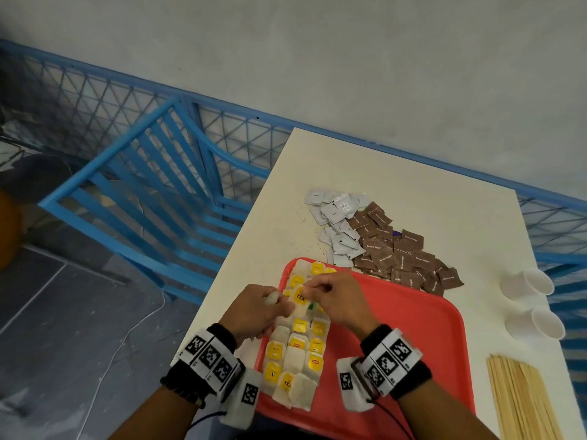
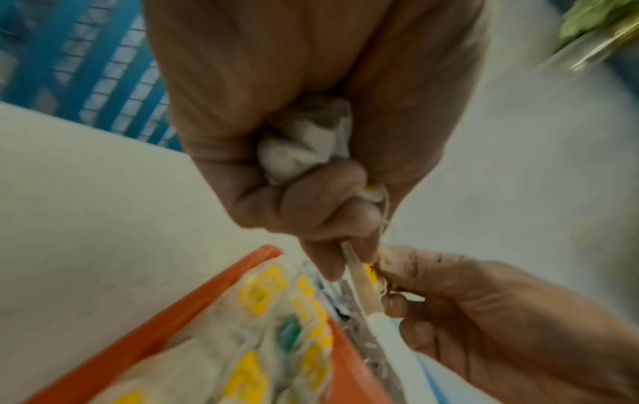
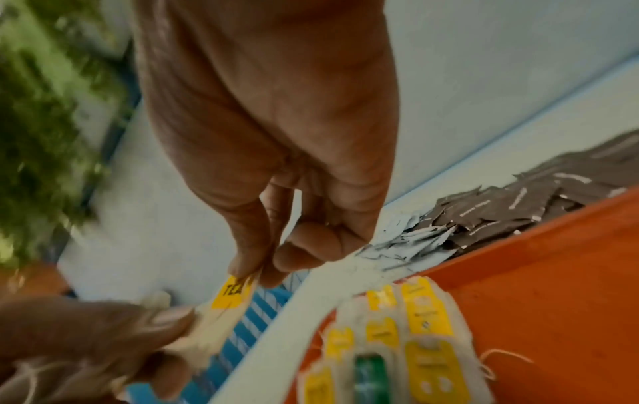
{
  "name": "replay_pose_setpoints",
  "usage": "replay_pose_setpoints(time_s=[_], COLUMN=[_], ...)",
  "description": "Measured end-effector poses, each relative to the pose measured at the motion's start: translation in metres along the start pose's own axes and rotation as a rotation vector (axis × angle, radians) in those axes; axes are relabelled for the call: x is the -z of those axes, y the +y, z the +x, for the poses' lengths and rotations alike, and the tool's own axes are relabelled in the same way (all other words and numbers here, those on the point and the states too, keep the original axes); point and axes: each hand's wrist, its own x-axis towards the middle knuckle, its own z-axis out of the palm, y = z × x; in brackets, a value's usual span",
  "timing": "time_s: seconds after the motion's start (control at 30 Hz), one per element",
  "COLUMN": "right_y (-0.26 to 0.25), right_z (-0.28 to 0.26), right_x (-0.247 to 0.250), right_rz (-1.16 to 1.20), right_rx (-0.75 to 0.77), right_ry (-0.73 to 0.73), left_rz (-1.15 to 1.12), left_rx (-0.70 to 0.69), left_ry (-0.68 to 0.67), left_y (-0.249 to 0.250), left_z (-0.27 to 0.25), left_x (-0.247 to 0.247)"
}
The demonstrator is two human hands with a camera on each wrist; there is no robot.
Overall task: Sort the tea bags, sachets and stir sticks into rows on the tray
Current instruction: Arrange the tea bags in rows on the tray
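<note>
Fingers [image 3: 249, 262] of the right hand [image 1: 336, 300] were pinched on a tea bag [image 3: 221, 309] also gripped by the left hand [image 1: 257, 309], which was clenched around crumpled tea bags [image 2: 304, 142].

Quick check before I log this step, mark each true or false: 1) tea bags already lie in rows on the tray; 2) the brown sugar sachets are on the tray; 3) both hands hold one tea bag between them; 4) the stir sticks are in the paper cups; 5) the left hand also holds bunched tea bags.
1. True: tea bags lie in rows along the left side of the red tray.
2. False: the brown sachets lie in a pile on the table beyond the tray.
3. True: left hand and right hand pinch one tea bag.
4. False: the stir sticks lie flat on the table, apart from the paper cups.
5. True: bunched tea bags sit in its palm.
</note>
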Motion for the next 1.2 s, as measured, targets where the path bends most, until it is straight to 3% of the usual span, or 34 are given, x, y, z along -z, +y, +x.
replay_pose_setpoints(time_s=[0.17, 0.33, 0.47, 0.6, 0.7, 0.87, 1.0, 1.2], right_y=[0.021, 0.037, 0.038, 0.035, 0.032, 0.007, -0.023, -0.013], right_z=[0.019, 0.024, 0.026, 0.018, 0.012, -0.004, -0.045, -0.060], right_x=[-0.038, -0.056, -0.063, -0.066, -0.066, -0.030, -0.001, -0.003], right_rz=[-0.211, -0.353, -0.359, -0.493, -0.629, -0.286, -0.076, -0.191], right_rx=[-0.050, -0.095, -0.164, -0.116, -0.054, 0.067, 0.246, 0.263], right_ry=[-0.136, -0.147, -0.134, -0.124, -0.152, 0.054, 0.044, 0.142], left_rz=[0.122, 0.335, 0.339, -0.095, -0.460, -0.923, -1.068, -0.907], left_rx=[0.200, 0.258, 0.253, 0.251, 0.301, 0.369, 0.357, 0.227], left_ry=[0.095, 0.125, 0.213, 0.230, 0.119, -0.006, -0.059, -0.105], left_y=[-0.044, -0.054, -0.059, -0.051, -0.037, -0.014, 0.002, 0.017], left_z=[0.014, 0.025, 0.026, 0.017, 0.010, 0.008, 0.007, 0.003], left_x=[-0.009, -0.010, -0.007, 0.001, 0.004, -0.002, -0.019, -0.058])
